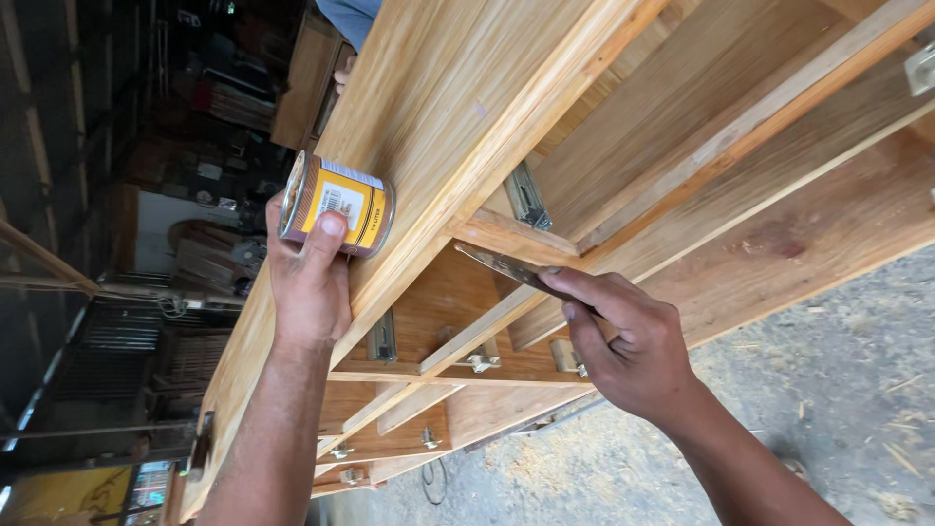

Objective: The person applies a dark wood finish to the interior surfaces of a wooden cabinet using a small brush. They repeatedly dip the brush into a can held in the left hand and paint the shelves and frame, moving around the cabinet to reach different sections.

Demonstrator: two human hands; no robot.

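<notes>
While L hand (310,282) grips 1 yellow can (337,204), R hand (628,341) pinches 1 putty knife (511,269), 1 wood cabinet (467,107).

Yellow can (338,204) (black stripe) against honey-toned, straight-grained wooden cabinet (458,107).

Cabinet (682,146) beyond top edge

can (336,203) on cabinet (438,88) top | blade (506,268) right, against frame
</notes>
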